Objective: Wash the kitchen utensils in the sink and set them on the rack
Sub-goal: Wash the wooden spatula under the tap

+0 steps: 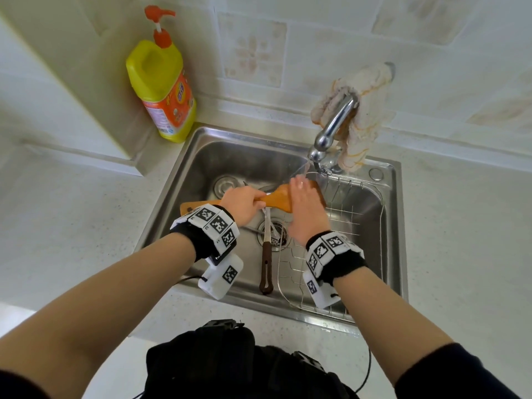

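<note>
While the left hand [240, 204] grips the spatula [277, 197], flat right hand [306, 207] covers its blade.

So the wooden spatula [277, 198] is roughly level, up over the steel sink [184, 174]. The brown-handled utensil [266, 263] lies by the drain, and the wire rack [345, 217] fills the sink's right side.

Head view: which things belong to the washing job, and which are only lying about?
Job: wooden spatula, gripped by the left hand, with the right hand flat on its blade; tap; sink; wire rack; brown-handled utensil in the sink.

Lying about, unused now: yellow soap bottle; cloth behind the tap; black bag.
</note>
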